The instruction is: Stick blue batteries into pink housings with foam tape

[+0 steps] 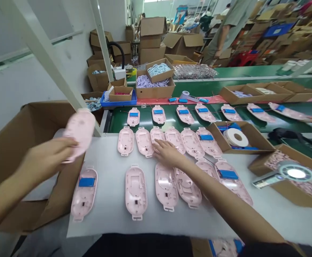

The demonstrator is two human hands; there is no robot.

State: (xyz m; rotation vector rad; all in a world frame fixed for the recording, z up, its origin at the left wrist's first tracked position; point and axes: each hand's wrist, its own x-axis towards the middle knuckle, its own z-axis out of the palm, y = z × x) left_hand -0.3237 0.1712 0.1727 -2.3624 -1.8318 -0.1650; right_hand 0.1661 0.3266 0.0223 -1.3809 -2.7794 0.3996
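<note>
The left hand (pixel 47 157) is closed round a pale pink oval plastic shell (pixel 79 132), held above the open brown cardboard carton (pixel 14 142) at nine o'clock of the pale grey foam sheet (pixel 110 214). Motion blur hides the fingertips, so the hold looks like a pinch on the shell's lower end, though I cannot be sure. The shell's long axis tilts up toward one o'clock from the palm.

The right hand (pixel 168 152) lies with fingers spread and flat, holding nothing. Its tips rest on the back row of empty pink shells (pixel 125 141) at twelve o'clock of the sheet. Those shells lie side by side, with their long axes running six to twelve.

The right hand is the nearer to that row. The left is the nearer to the pink shell with a blue battery (pixel 84 192) at seven o'clock. Beyond the row, the green conveyor belt (pixel 145 121) bears more battery-fitted shells.
</note>
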